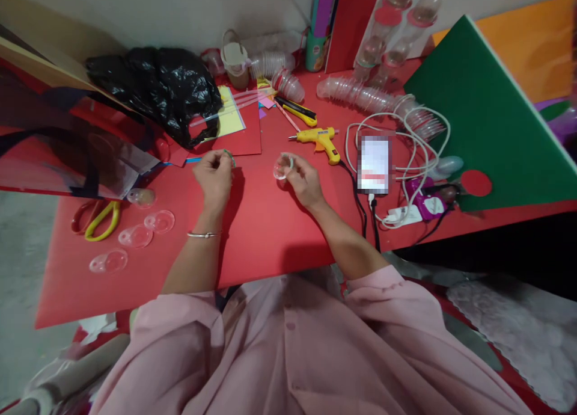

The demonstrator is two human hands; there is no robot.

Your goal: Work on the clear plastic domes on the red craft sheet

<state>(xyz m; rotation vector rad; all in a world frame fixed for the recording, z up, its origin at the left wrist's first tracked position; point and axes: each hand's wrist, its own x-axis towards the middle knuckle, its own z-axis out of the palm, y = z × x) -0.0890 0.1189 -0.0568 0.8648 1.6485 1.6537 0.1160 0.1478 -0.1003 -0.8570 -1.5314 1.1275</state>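
Observation:
Over the red table (256,234), my left hand (214,174) pinches a small green piece (229,157) whose kind I cannot make out. My right hand (306,180) is closed on the edge of a clear plastic cup (280,167), tilted so its round rim shows. The two hands are apart, at about the same height. Beyond my right hand lies a yellow glue gun (318,139), its nozzle pointing left. To the left of my left arm, several clear plastic pieces (135,236) lie on the table near yellow-handled scissors (103,219).
A black plastic bag (162,90) sits at the back left. Stacked clear cups (378,97) and a utility knife (297,111) lie farther back. On the right are a phone (374,162), a looped white cable (444,126), a power strip (419,207) and a leaning green board (491,126).

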